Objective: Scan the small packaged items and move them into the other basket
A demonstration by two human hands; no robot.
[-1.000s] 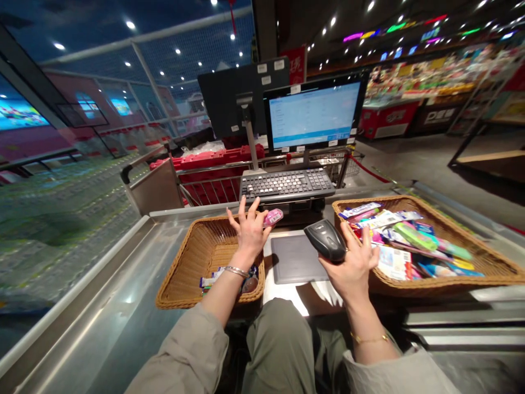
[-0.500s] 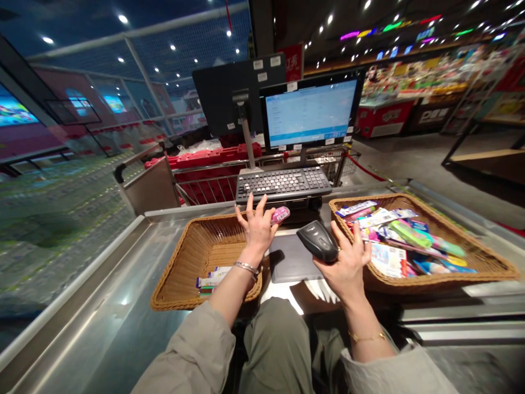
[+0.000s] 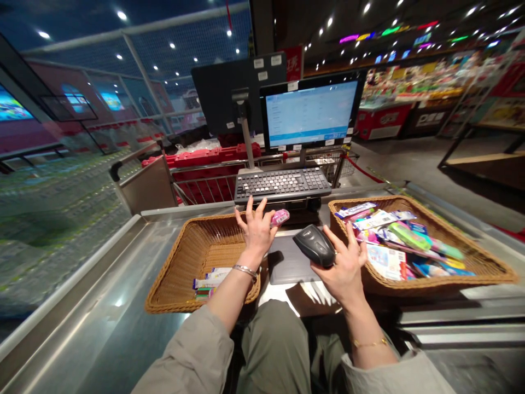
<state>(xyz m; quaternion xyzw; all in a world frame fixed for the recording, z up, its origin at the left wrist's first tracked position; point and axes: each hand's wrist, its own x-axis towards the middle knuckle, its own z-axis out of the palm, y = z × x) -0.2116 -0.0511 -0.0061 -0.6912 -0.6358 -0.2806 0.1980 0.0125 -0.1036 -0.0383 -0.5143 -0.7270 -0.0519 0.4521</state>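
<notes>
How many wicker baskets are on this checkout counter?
2: the left wicker basket, below the left hand, holds few packets; the right wicker basket, beside the right hand, is heaped with packets.

Both forearms [image 3: 232, 290] angled forward and inward, left hand [image 3: 257, 232] raised with fingers [image 3: 249, 208] splayed, right hand [image 3: 342, 268] lower and further out, fingers [image 3: 350, 235] half-curled, wrists slightly bent.
</notes>
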